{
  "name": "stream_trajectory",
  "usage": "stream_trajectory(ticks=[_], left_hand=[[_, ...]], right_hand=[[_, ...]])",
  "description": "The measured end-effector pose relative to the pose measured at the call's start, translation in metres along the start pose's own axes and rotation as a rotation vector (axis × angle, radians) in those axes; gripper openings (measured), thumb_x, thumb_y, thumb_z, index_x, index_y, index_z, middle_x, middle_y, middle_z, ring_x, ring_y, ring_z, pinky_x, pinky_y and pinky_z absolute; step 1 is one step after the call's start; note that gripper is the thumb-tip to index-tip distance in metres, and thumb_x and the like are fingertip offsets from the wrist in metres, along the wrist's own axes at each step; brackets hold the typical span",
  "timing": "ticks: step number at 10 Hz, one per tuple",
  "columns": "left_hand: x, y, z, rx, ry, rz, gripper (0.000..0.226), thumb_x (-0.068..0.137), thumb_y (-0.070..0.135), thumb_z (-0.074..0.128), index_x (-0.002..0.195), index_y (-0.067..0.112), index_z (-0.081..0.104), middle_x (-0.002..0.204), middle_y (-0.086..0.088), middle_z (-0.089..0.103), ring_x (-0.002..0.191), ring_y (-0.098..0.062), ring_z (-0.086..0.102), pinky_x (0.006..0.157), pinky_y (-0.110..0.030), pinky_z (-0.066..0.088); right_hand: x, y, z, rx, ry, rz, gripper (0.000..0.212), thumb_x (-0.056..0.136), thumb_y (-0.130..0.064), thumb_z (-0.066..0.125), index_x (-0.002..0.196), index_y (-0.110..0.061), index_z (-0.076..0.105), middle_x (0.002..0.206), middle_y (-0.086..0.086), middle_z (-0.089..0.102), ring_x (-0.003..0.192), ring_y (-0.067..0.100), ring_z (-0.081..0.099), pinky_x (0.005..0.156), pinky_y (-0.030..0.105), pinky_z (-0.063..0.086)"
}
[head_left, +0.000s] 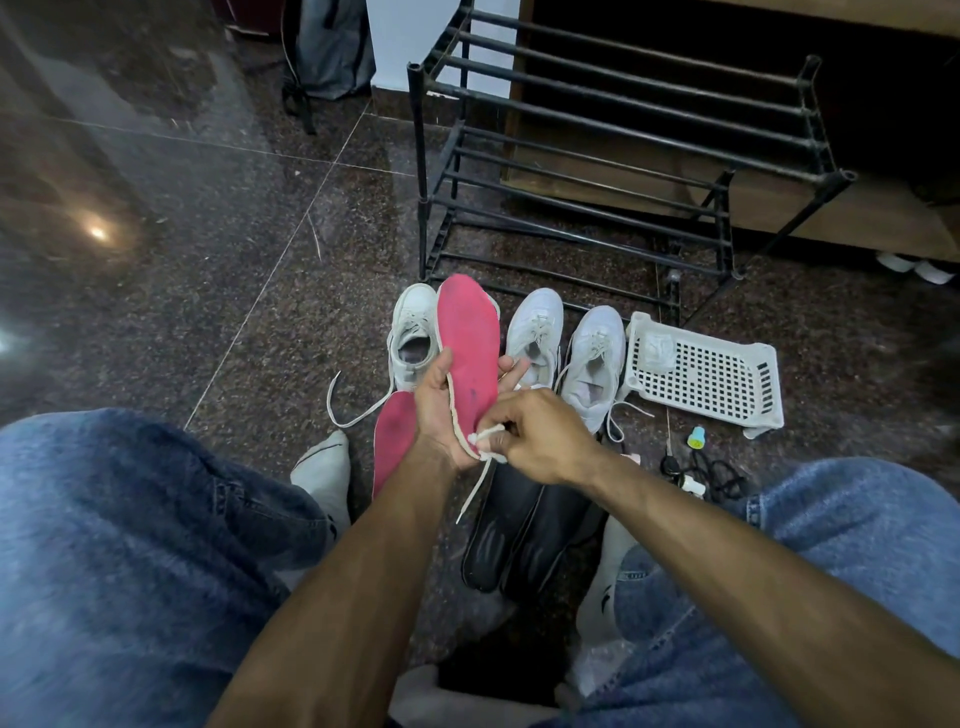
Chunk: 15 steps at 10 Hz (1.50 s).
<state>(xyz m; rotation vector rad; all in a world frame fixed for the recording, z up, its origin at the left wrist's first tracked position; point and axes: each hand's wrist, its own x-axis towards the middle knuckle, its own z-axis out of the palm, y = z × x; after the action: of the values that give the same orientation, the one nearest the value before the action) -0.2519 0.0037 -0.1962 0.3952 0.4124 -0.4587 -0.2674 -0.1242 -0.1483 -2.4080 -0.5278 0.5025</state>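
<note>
While the left hand grips the pink insole round its middle, thumb on the pink face and fingers curled behind the far edge, the insole is up off the floor. It is held near upright, toe end pointing at the black shoe rack, heel end down by the wrist. The right hand is at the heel end, thumb and fingertips pinched tight on a white lace. The bunched bit in the pinch is probably the lace's own end, hard to tell at this size. The loose end hangs below both hands.

- Second pink insole lies flat on the floor just under the left hand, partly hidden by it.
- Lone white shoe stands behind the held insole, its lace trailing out left.
- White shoe pair stands side by side, just right of the held insole, in front of the rack's near edge.
- Two black insoles lie side by side, touching, below the hands, between the knees.
- White plastic basket lies tipped on its side, right of the pair.
- Tangle of black cable lies near the right knee.
- Grey backpack leans at the floor's far edge.
</note>
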Motion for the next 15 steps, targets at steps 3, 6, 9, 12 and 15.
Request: stream_trajectory(ticks=[3, 6, 9, 12, 15], left_hand=[[-0.013, -0.027, 0.016, 0.093, 0.037, -0.035, 0.052, 0.091, 0.057, 0.043, 0.119, 0.020, 0.064, 0.111, -0.010, 0.070, 0.098, -0.026, 0.069, 0.085, -0.039, 0.054], [0.004, -0.009, -0.019, 0.126, 0.288, 0.007, 0.071, 0.096, 0.057, 0.038, 0.100, -0.008, 0.068, 0.098, -0.021, 0.070, 0.107, -0.032, 0.063, 0.094, -0.045, 0.047], [0.004, -0.021, -0.104, 0.982, 0.776, -0.164, 0.037, 0.094, 0.007, 0.054, 0.128, -0.005, 0.055, 0.131, -0.023, 0.058, 0.121, -0.039, 0.056, 0.098, -0.043, 0.050], [0.053, 0.003, -0.156, 1.370, 0.790, -0.337, 0.036, 0.102, 0.010, 0.041, 0.136, 0.001, 0.050, 0.142, -0.017, 0.049, 0.133, -0.032, 0.044, 0.108, -0.034, 0.036], [0.047, -0.020, -0.162, 1.531, 1.032, -0.033, 0.038, 0.083, 0.008, 0.056, 0.121, 0.004, 0.056, 0.119, -0.020, 0.061, 0.111, -0.037, 0.059, 0.096, -0.041, 0.047]], right_hand=[[0.047, -0.012, -0.024, -0.076, 0.395, 0.192, 0.013, 0.086, -0.021, 0.062, 0.089, -0.023, 0.074, 0.093, 0.000, 0.073, 0.087, 0.027, 0.065, 0.076, 0.040, 0.054], [0.008, 0.000, 0.015, 0.107, -0.198, 0.113, 0.012, 0.080, -0.010, 0.070, 0.087, -0.018, 0.077, 0.086, -0.004, 0.068, 0.082, 0.014, 0.060, 0.076, 0.028, 0.051], [0.032, 0.046, 0.041, -0.303, -0.492, 0.206, 0.012, 0.081, -0.019, 0.072, 0.092, -0.018, 0.075, 0.094, -0.001, 0.072, 0.091, 0.019, 0.064, 0.078, 0.030, 0.053], [0.035, 0.112, 0.090, -0.179, -0.539, 0.447, 0.018, 0.078, -0.030, 0.075, 0.092, -0.018, 0.074, 0.092, 0.001, 0.070, 0.091, 0.020, 0.064, 0.072, 0.025, 0.047], [0.048, 0.143, 0.119, -0.048, -0.456, 0.588, 0.014, 0.070, -0.026, 0.076, 0.063, -0.025, 0.065, 0.081, -0.003, 0.068, 0.089, 0.021, 0.067, 0.074, 0.025, 0.048]])
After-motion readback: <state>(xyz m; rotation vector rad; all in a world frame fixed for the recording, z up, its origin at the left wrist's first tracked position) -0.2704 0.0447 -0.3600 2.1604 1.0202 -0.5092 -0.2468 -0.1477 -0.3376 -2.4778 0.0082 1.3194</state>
